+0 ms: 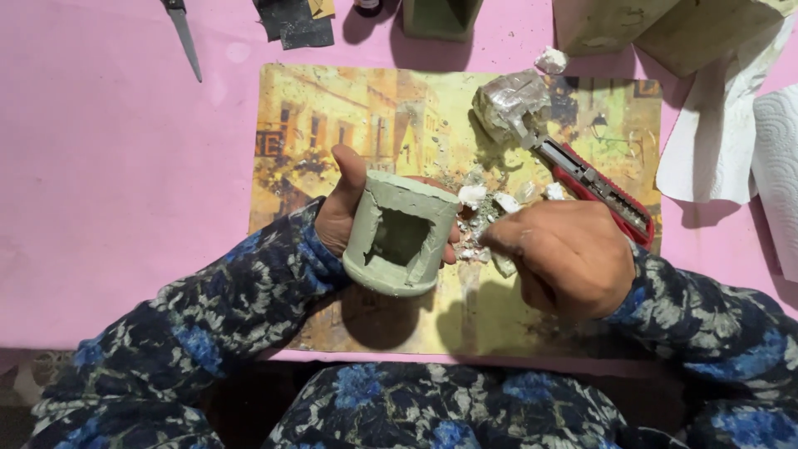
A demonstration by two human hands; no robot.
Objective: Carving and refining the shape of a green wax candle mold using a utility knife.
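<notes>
My left hand (342, 208) grips a pale green clay cylinder (399, 234) with a square window cut in its side, held tilted above a yellow picture placemat (332, 116). My right hand (565, 258) is just right of the cylinder, its fingers pinched on a small whitish scrap (504, 264) by the cylinder's rim. Small white and grey crumbs (490, 199) lie on the mat between the two hands.
A red utility knife (594, 185) lies on the mat beside a crumpled clear plastic wad (509, 101). A steel blade (184, 37) rests on the pink tabletop (108, 191) at top left. Green clay blocks (657, 29), a green clay box (440, 17) and white paper towels (731, 125) sit at the back and right.
</notes>
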